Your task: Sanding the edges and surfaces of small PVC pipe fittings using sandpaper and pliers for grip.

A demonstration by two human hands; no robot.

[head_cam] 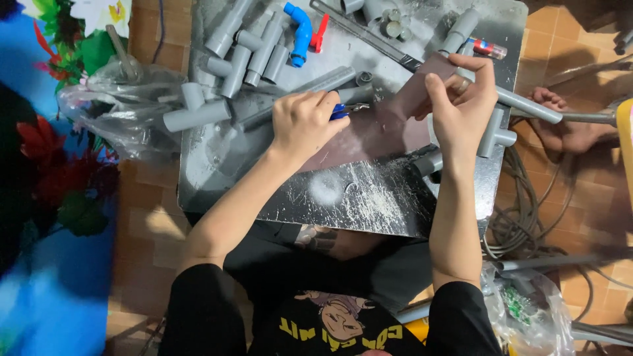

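The left hand [304, 125] is curling shut around a blue-handled cutting tool [341, 111], its knuckles facing the camera; only the blue grip and a short metal tip are showing past the fingers, so the kind of tool cannot be told for certain. The tip is meeting the edge of a dark brown sheet [379, 132], which is lying across the middle of the bench [356, 198]. The right hand [461, 99] is pinching the upper right corner of that sheet between thumb and fingers, closed on it and lifting the corner clear of the surface; a ring is showing on one finger.

Just beyond the left hand, a long grey pipe [310, 89] is lying slantwise on the bench, passing under the hand. A grey tee fitting [194, 109] is sitting at the left edge, partly over a clear plastic bag [112, 99]. Further up, a cluster of grey pipe pieces [247, 49] is lying beside a blue elbow fitting [300, 33] and a small red part [318, 34]. A long dark bar [369, 36] is running slantwise towards the right hand. To the right of that hand, a grey pipe assembly [514, 112] is overhanging the bench edge, with a small red and blue tube [488, 47] near it. The bench surface is showing scratches and pale dust. Grey cables [521, 211] are lying on the tiled floor to the right, near a bare foot [564, 125].
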